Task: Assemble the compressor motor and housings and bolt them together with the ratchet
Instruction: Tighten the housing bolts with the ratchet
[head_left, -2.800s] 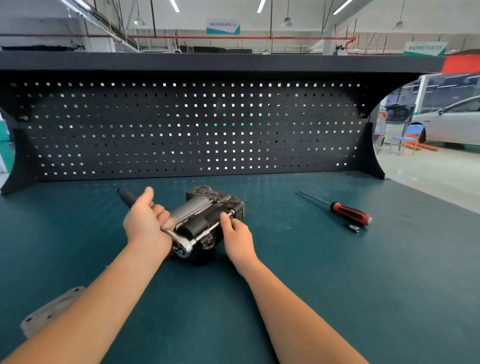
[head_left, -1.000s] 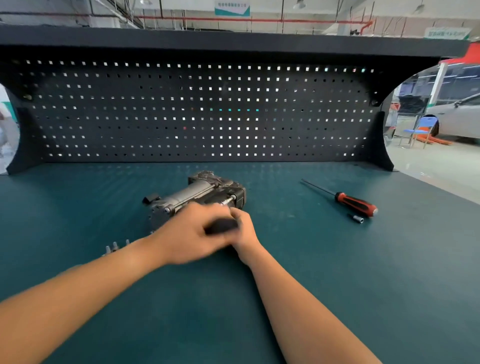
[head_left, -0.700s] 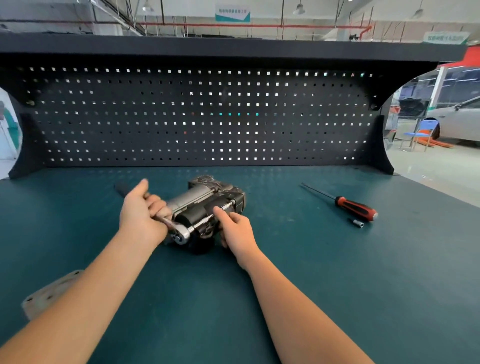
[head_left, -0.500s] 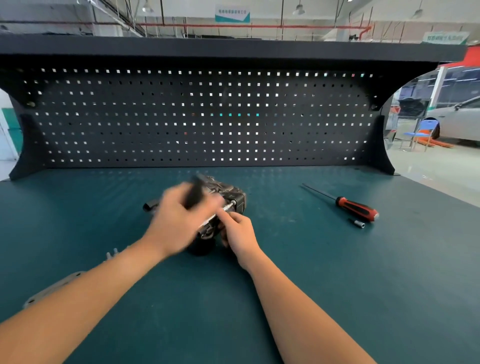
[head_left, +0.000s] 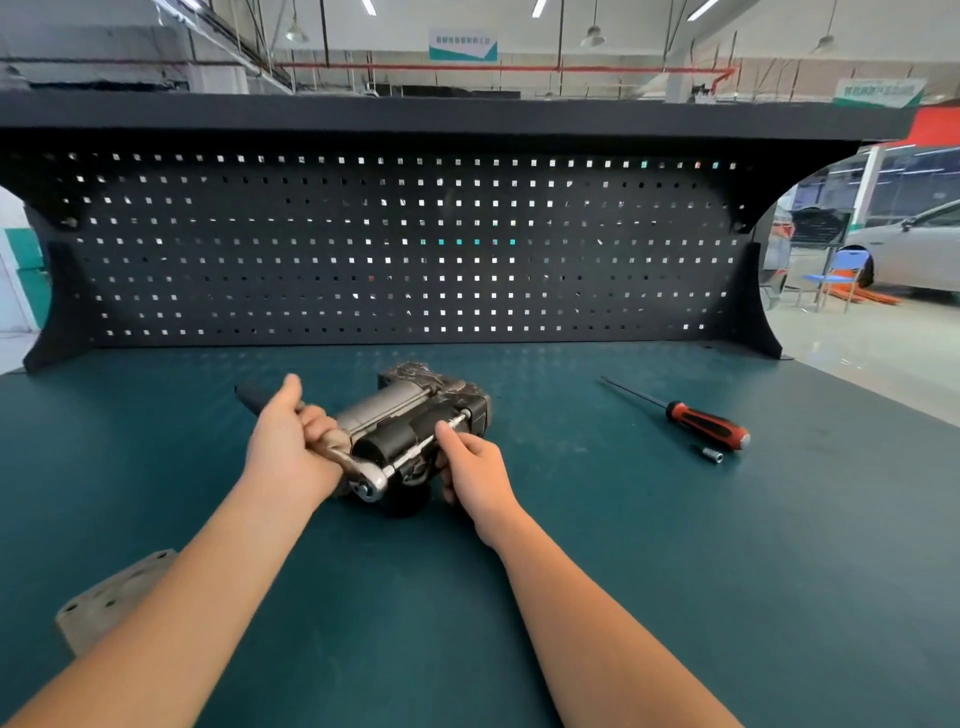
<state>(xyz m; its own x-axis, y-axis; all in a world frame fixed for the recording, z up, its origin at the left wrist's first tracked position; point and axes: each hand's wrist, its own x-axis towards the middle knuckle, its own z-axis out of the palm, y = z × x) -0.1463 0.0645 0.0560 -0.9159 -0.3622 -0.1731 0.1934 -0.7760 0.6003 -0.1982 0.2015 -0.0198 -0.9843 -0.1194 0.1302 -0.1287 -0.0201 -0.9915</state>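
Curling our left grip tight round the black-handled chrome ratchet, we pinch its thin chrome extension bar with our right grip, against the grey-and-black metal compressor lying mid teal worktop; a red-handled screwdriver lies well right.

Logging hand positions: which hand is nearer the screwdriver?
Right. The right hand holds the compressor, left of the screwdriver; the left hand grips the ratchet farther left.
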